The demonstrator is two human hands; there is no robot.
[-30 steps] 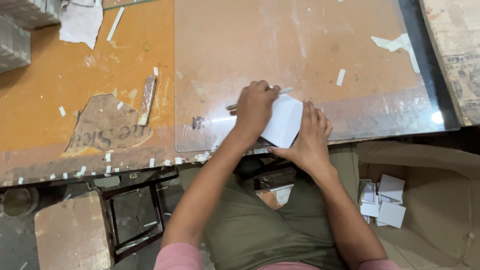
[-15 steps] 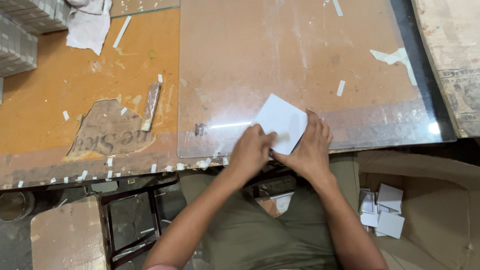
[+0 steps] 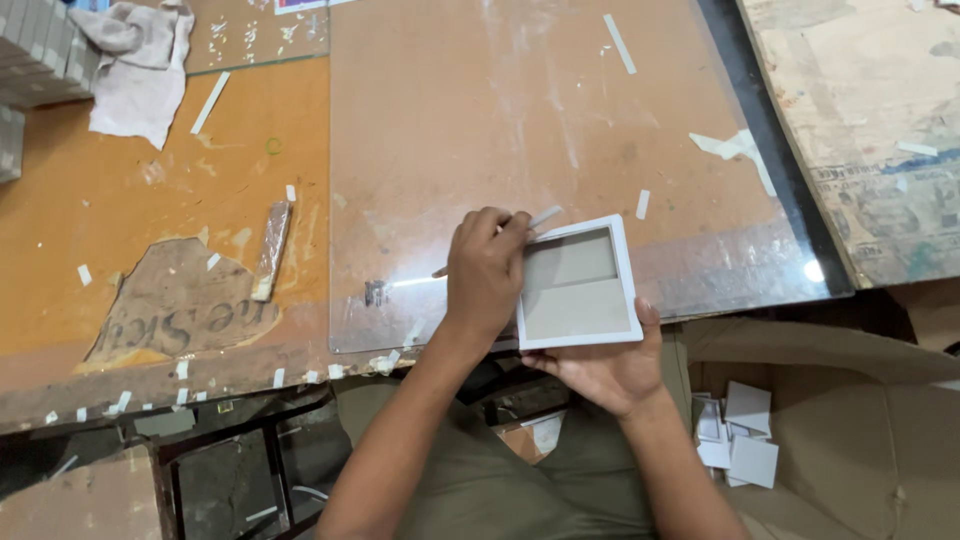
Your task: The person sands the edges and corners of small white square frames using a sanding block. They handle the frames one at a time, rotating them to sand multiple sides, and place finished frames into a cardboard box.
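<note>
Square mirror tile point(image 3: 578, 285), white border, grey reflective face, sits at the near edge of the glass sheet point(image 3: 520, 110) on the desk point(image 3: 150, 230). Right hand point(image 3: 605, 365) cups the tile from below, thumb on its right edge, grip closed on it. Left hand point(image 3: 487, 270) lies on the tile's left edge, fingers curled around a thin pencil-like tool point(image 3: 540, 217). Left of the tile: worn orange board, a torn brown patch with lettering, white tape scraps, a small wrapped stick point(image 3: 271, 250). Far left of it, a crumpled cloth point(image 3: 135, 65). Right-below the tile, a cardboard box point(image 3: 850, 440) with white square tiles point(image 3: 745, 440).
</note>
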